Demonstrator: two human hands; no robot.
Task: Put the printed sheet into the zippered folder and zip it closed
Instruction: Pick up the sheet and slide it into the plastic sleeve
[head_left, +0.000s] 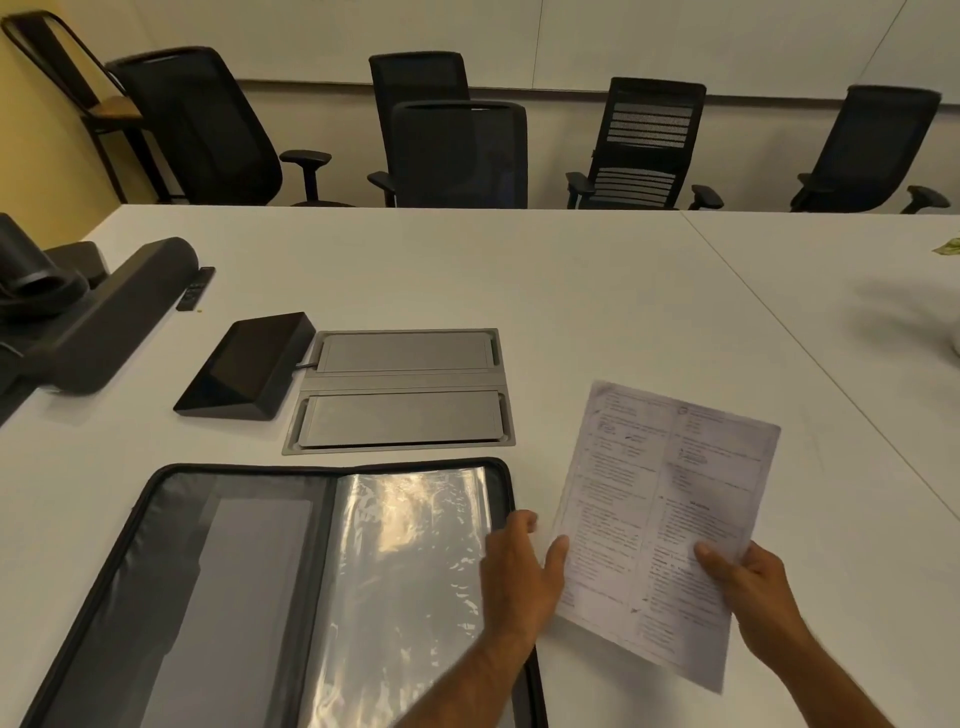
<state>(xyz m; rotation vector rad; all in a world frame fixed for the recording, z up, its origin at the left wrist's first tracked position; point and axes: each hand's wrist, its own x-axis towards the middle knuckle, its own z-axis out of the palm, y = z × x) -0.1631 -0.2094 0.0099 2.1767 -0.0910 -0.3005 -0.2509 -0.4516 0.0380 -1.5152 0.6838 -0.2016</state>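
The folder (291, 587) lies open flat on the white counter (519, 291), zipper undone, its clear plastic sleeve (405, 571) uppermost on the right half. The printed sheet (660, 525) is held tilted just right of the folder. The right hand (753, 582) pinches its lower right edge; the left hand (519, 571) rests half-open, thumb against the sheet's left edge, over the folder's right rim.

Bare table (597, 291) behind the open folder (322, 571); cable hatch (400, 389) just beyond.
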